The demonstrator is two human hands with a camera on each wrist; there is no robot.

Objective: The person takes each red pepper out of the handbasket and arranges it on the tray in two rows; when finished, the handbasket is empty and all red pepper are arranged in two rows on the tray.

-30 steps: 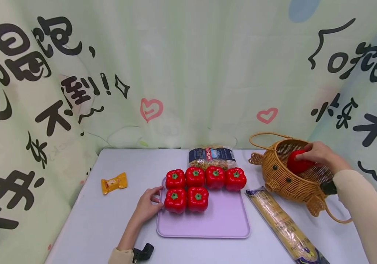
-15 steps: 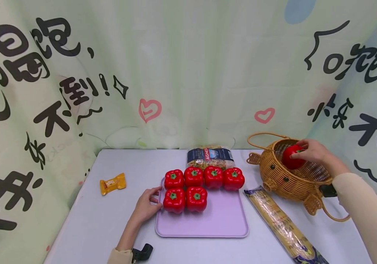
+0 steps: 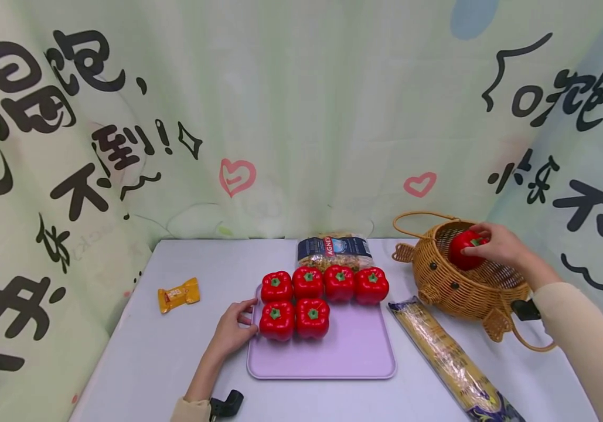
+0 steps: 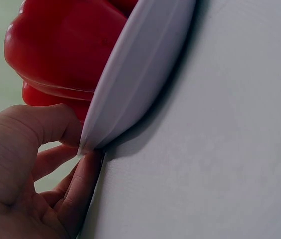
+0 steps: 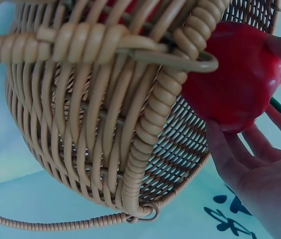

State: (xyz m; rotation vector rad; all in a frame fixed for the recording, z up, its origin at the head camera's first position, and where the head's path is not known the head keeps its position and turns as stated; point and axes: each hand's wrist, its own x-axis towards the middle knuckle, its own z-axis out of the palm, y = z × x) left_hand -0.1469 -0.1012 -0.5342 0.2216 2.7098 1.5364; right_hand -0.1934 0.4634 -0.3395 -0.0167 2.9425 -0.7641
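My right hand [image 3: 493, 245] grips a red bell pepper [image 3: 464, 251] at the mouth of a wicker basket [image 3: 464, 293] with an animal face. In the right wrist view the pepper [image 5: 234, 74] sits just inside the woven rim, thumb and fingers around it, its green stem partly showing. My left hand [image 3: 234, 328] pinches the left edge of a lilac tray [image 3: 354, 351]. The left wrist view shows the thumb on the tray's rim [image 4: 125, 84] and fingers beneath it. Several red bell peppers [image 3: 313, 318] stand on the tray in two rows, stems up.
A bag of pasta [image 3: 335, 251] lies behind the tray. A long spaghetti pack [image 3: 454, 357] lies slanted between tray and basket. An orange-wrapped snack [image 3: 179, 295] rests at the left. Something red [image 5: 130, 10] shows through the basket's wicker. A printed curtain hangs behind the table.
My right hand has raised the bell pepper a little inside the basket's mouth, and its stem shows more. The left hand stays at the tray's edge. The head view has shifted slightly.
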